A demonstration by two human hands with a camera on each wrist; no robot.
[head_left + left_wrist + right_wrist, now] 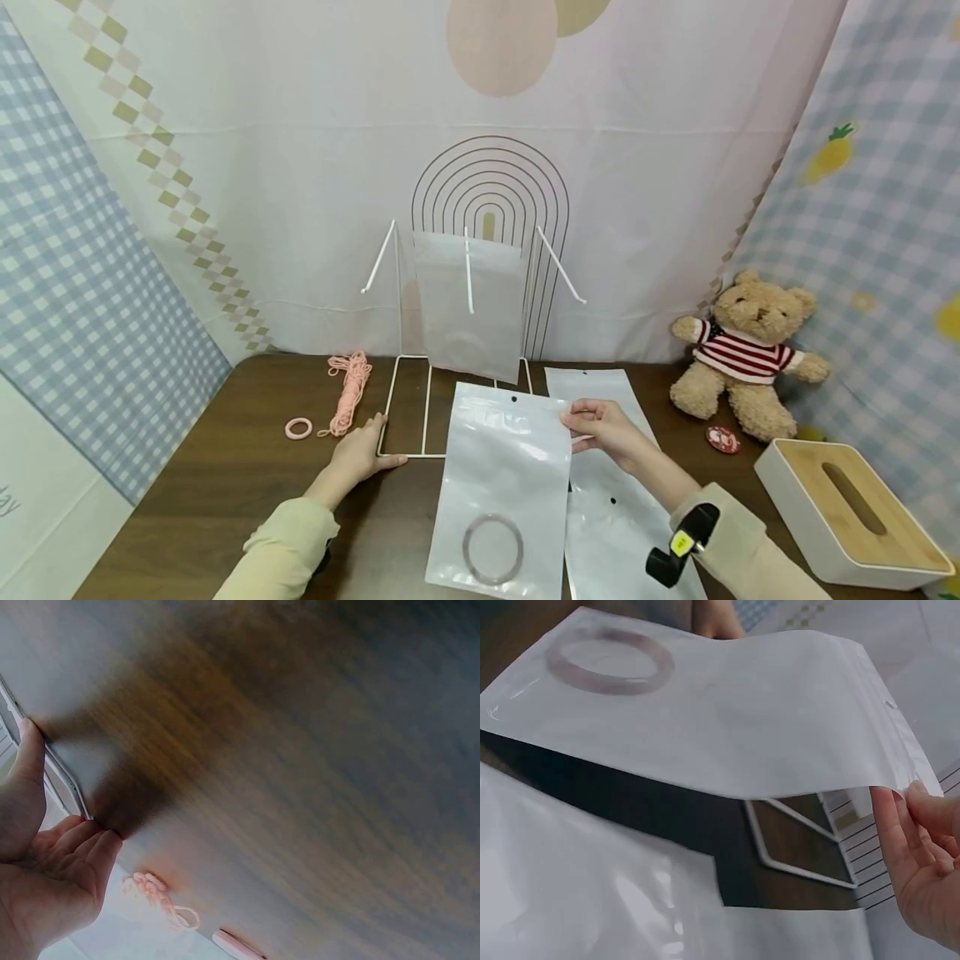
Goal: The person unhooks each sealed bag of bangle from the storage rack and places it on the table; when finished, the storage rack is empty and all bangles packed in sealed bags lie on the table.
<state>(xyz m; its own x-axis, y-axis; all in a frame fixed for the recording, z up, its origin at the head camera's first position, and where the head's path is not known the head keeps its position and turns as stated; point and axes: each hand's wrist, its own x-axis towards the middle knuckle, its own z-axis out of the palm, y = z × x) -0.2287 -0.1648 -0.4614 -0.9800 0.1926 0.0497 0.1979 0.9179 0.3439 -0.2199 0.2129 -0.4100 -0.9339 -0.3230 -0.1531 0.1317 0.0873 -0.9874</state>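
My right hand [611,433] pinches the upper right corner of a white zip bag [517,467] that has a punched hole at its top. A ring [468,546] shows through the lower part of this bag. Beyond it stands a white wire display rack [427,408] with three prongs. Another pale bag [468,308] hangs on the middle prong. My left hand [358,450] holds the rack's front left base corner, thumb along the front bar and fingers at the side bar. In the right wrist view, thumb and fingers [919,799] meet at the bag's top edge.
More white bags [615,533] lie to the right of the held one. On the left are a pink rope bundle [351,392] and a pink ring [288,429]. A teddy bear [750,350], a red badge [722,439] and a tissue box [810,508] stand or lie at the right.
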